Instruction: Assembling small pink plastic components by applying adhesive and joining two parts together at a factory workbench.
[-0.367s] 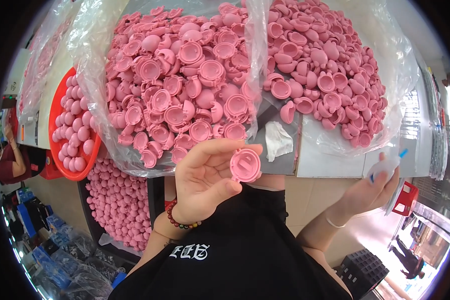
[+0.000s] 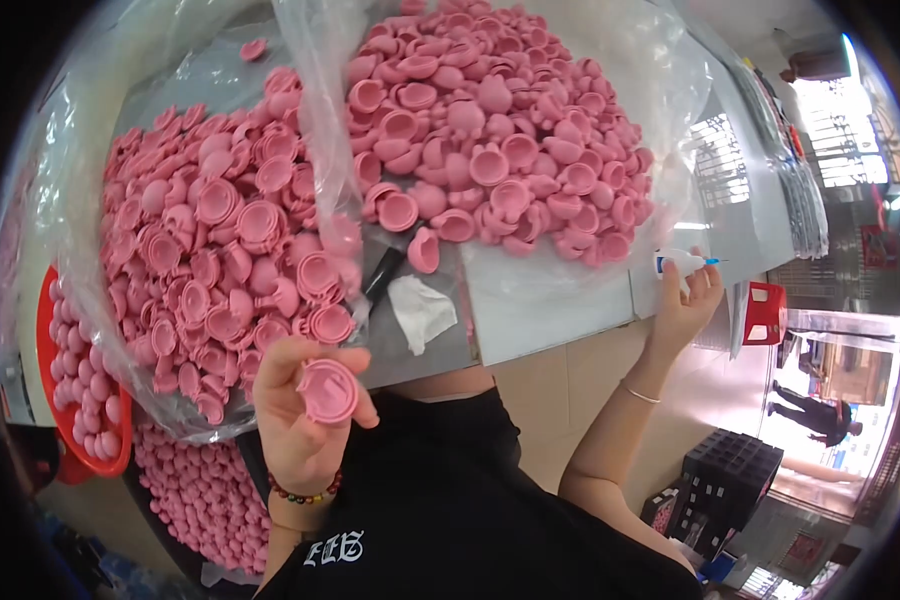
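Observation:
A round pink plastic half shell (image 2: 329,391) is pinched between the thumb and fingers of my left hand (image 2: 295,430), its hollow side with an inner ridge turned up. This hand is just off the table's near edge, in front of a heap of similar pink shells (image 2: 215,255). Over at the table's right part, my right hand (image 2: 688,308) has its fingers on a small white bottle (image 2: 678,264) with a blue nozzle. The bottle lies sideways in the fingers, nozzle to the right, close to the tabletop.
A second heap of smaller pink shells (image 2: 490,150) spreads on clear plastic sheeting (image 2: 325,120). A white tissue (image 2: 422,312) and a dark cylindrical object (image 2: 384,275) sit between the heaps. At left are a red basin (image 2: 46,335) of pink balls and more pink balls (image 2: 205,500) below.
The view has swung to the right. My right hand has brought the bottle to the tabletop and tipped it sideways. My left hand still holds the pink shell.

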Available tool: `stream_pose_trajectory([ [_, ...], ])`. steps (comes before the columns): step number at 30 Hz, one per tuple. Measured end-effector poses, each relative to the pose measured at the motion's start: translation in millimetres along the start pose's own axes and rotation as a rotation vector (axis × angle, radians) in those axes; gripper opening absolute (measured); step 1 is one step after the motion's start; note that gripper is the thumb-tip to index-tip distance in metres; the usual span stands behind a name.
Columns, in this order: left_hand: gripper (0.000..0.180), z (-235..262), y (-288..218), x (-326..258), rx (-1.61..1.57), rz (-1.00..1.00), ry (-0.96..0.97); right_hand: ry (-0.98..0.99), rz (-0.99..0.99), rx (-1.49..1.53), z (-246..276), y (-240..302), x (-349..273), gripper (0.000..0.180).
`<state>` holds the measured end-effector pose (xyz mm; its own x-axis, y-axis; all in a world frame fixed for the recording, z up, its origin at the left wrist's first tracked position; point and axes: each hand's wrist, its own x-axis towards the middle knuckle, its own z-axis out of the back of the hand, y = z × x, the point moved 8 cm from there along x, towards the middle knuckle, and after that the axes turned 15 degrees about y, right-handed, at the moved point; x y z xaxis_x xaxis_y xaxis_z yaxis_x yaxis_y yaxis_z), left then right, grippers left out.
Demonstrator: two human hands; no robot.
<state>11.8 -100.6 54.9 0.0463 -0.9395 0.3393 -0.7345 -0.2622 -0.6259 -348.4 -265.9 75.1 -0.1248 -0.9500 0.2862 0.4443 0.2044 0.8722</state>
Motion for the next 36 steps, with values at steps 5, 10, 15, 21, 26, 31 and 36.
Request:
stream_pose_trajectory([
  [5, 0.059, 6, -3, -6, 0.053, -0.04, -0.117, -0.156, 0.54, -0.469, -21, 83, -27, 0.046],
  [10, 0.053, 8, -5, -9, 0.054, -0.04, -0.171, 0.214, 0.465, -0.547, -81, 101, 0, 0.036],
  [15, 0.048, 5, -8, -10, 0.043, -0.047, -0.136, 0.264, 0.479, -0.518, -89, 93, 4, 0.029],
  [21, 0.052, 3, -6, -7, 0.042, -0.036, -0.113, 0.698, -0.006, 0.339, -102, 99, -41, 0.027],
  [26, 0.048, -2, 2, 2, -0.02, -0.031, -0.073, 1.058, 0.136, 0.099, -137, 98, -74, 0.03],
  [31, 0.053, 6, -1, -3, 0.106, -0.075, -0.073, 0.901, 0.245, -0.105, -129, 103, -69, 0.026],
  [36, 0.055, 9, -3, -9, 0.145, -0.07, -0.111, 0.8, 0.354, -0.32, -124, 106, -69, 0.019],
])
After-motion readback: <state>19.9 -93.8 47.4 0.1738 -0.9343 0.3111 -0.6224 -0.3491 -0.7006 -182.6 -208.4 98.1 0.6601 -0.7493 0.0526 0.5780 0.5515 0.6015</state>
